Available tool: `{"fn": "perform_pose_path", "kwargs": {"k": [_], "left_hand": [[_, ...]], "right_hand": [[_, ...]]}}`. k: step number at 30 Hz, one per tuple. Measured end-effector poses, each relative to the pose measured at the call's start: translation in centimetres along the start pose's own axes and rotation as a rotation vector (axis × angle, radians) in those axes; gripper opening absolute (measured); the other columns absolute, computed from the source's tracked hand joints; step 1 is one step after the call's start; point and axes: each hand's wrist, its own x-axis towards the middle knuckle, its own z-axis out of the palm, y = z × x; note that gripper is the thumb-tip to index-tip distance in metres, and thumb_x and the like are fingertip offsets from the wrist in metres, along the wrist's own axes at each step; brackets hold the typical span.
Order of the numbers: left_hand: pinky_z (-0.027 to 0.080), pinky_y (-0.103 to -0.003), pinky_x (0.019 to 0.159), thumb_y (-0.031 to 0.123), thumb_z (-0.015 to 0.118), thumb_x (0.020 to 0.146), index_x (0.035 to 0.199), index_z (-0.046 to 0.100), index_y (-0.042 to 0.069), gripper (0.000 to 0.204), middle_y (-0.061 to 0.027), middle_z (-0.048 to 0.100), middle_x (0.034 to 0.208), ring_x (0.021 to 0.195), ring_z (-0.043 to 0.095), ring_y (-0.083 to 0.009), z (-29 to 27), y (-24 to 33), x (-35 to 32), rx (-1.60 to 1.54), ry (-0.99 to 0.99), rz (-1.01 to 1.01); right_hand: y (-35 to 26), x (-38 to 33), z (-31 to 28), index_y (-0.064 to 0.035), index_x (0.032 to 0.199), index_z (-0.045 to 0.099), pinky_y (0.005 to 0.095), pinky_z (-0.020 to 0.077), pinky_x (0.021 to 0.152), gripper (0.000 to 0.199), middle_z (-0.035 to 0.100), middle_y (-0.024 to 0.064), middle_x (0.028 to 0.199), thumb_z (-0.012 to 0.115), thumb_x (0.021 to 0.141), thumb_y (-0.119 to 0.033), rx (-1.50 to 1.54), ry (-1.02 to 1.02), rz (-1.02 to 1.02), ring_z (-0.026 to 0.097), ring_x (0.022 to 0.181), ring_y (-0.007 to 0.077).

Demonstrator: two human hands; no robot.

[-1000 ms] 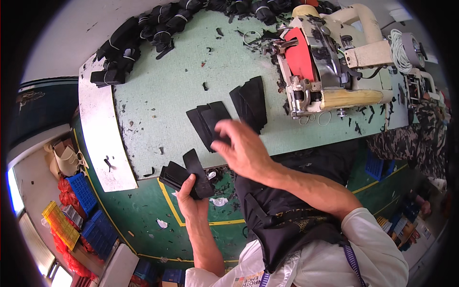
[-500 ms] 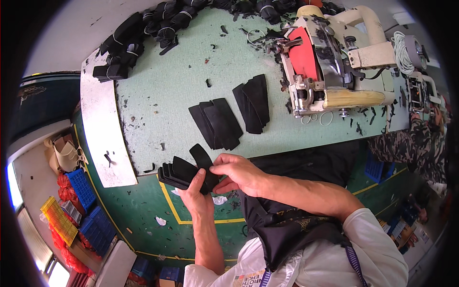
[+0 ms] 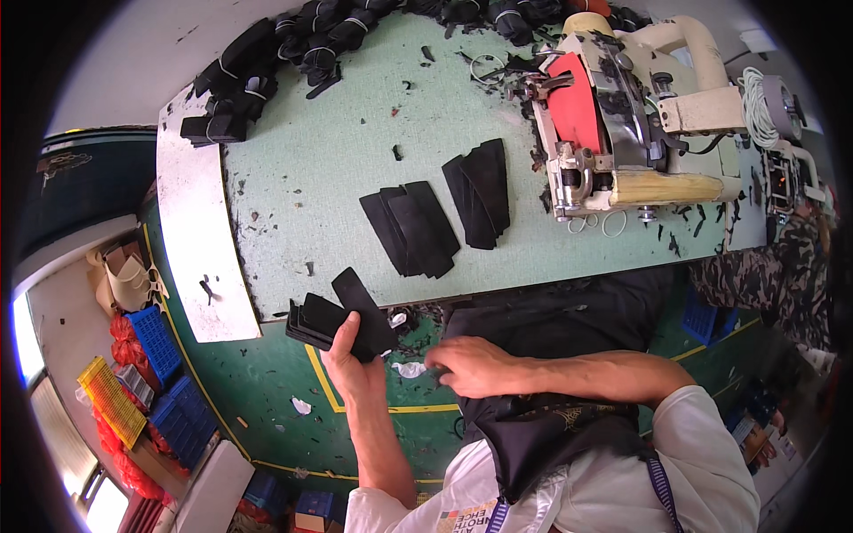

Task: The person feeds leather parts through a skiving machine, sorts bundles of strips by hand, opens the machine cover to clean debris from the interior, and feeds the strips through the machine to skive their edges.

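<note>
Left hand (image 3: pixel 348 354) is clamping a stack of black fabric pieces (image 3: pixel 333 318) just off the near edge of the table (image 3: pixel 320 169) — fingers wrapped around the lower end, top pieces fanning out upward and to the right. Right hand (image 3: pixel 468 366) is hovering just beside it, over the lap, fingers curled; it could be pinching something small, but I can't tell from this view whether it's holding anything.

On the table: two more fans of black pieces, one near the middle (image 3: pixel 410 229), one closer to the sewing machine (image 3: pixel 622 115) at (image 3: pixel 480 191). Bundles of finished black parts (image 3: pixel 267 62) are lying along the far edge. Black offcuts are scattered everywhere.

Risks as I'm judging them:
- Stack is being held at one end only, over the floor — a looser grip and the fanned top pieces are sliding off into the scraps on the green floor (image 3: pixel 267 391).
- Fanned pieces are already misaligned; picking one off with the right hand could drag a second along.
- Loose offcuts could be getting mixed into the stack.
</note>
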Motion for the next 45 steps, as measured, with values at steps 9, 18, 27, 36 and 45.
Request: {"fn": "perform_pose_path", "kwargs": {"k": [9, 18, 27, 36, 45], "left_hand": [[0.054, -0.036, 0.082, 0.002, 0.064, 0.082, 0.109, 0.054, 0.0, 0.029, -0.0101, 0.064, 0.099, 0.088, 0.065, -0.0222, 2.0, -1.2, -2.4, 0.217, -0.193, -0.143], [0.051, -0.045, 0.083, 0.008, 0.063, 0.084, 0.118, 0.049, 0.0, 0.037, -0.013, 0.059, 0.106, 0.095, 0.061, -0.0263, 0.9, -0.5, -1.5, -0.041, -0.297, -0.278], [0.053, -0.043, 0.084, 0.003, 0.068, 0.08, 0.116, 0.052, -0.004, 0.039, -0.0154, 0.062, 0.104, 0.095, 0.064, -0.0303, 2.9, -1.4, -2.1, 0.18, -0.368, -0.251], [0.05, -0.029, 0.085, -0.002, 0.074, 0.077, 0.116, 0.056, -0.001, 0.043, -0.0078, 0.065, 0.104, 0.092, 0.064, -0.0157, 2.5, -1.4, -1.8, 0.303, -0.399, -0.237], [0.051, -0.035, 0.091, 0.006, 0.069, 0.084, 0.12, 0.053, -0.003, 0.04, -0.0116, 0.064, 0.112, 0.1, 0.064, -0.0214, 2.4, -1.7, -1.9, 0.242, -0.453, -0.254]], "right_hand": [[-2.0, 4.3, -4.2, 0.0008, 0.1, 0.06, 0.0241, 0.0465, 0.063, 0.017, 0.059, -0.0006, 0.08, 0.062, 0.091, -0.014, 0.492, 0.317, -0.009, 0.054, 0.071, 0.0067], [-0.2, 2.3, -9.6, -0.0024, 0.09, 0.056, 0.0225, 0.0437, 0.056, 0.009, 0.05, -0.0041, 0.071, 0.058, 0.093, -0.011, 0.425, 0.511, 0.107, 0.048, 0.061, 0.0046], [-2.0, 2.1, -10.7, -0.0012, 0.097, 0.058, 0.0286, 0.046, 0.058, 0.024, 0.062, 0.0064, 0.086, 0.071, 0.083, -0.016, 0.075, 0.588, -0.092, 0.057, 0.064, 0.0119], [-3.9, 3.2, -8.0, 0.001, 0.095, 0.057, 0.0335, 0.0501, 0.066, 0.041, 0.065, 0.0118, 0.086, 0.077, 0.076, -0.029, 0.294, 0.352, 0.033, 0.064, 0.073, 0.0217], [-3.6, 3.1, -7.5, -0.0019, 0.095, 0.056, 0.0279, 0.0471, 0.06, 0.029, 0.062, 0.006, 0.086, 0.075, 0.079, -0.017, 0.307, 0.379, 0.005, 0.059, 0.067, 0.0122]]}}
